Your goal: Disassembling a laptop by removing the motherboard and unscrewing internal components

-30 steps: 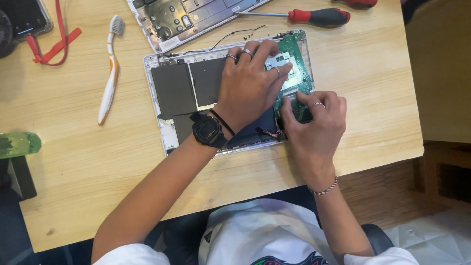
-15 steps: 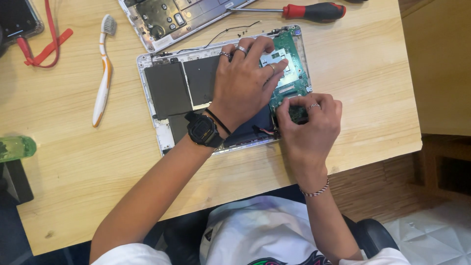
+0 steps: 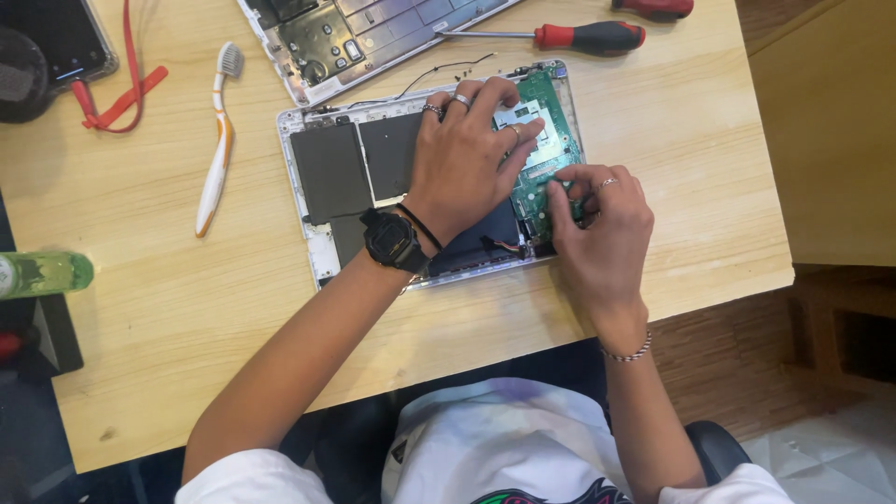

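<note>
Green circuit board [image 3: 544, 140] inside opened laptop [image 3: 345, 177] on wooden table [image 3: 187, 308].
Left hand [image 3: 462, 159] spread flat, pressing the board; right hand [image 3: 597, 219] curled, fingertips pinching its lower edge.

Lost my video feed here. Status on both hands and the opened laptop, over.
Left hand flat on opened laptop. Right hand fingertips pressing its green circuit board. Red-handled screwdriver and toothbrush lie apart on table, nothing blocking.

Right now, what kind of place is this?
Likely an informal electronics repair desk: an opened laptop base with a green circuit board lies on a wooden table, beside a red-handled screwdriver and a cleaning toothbrush.
</note>
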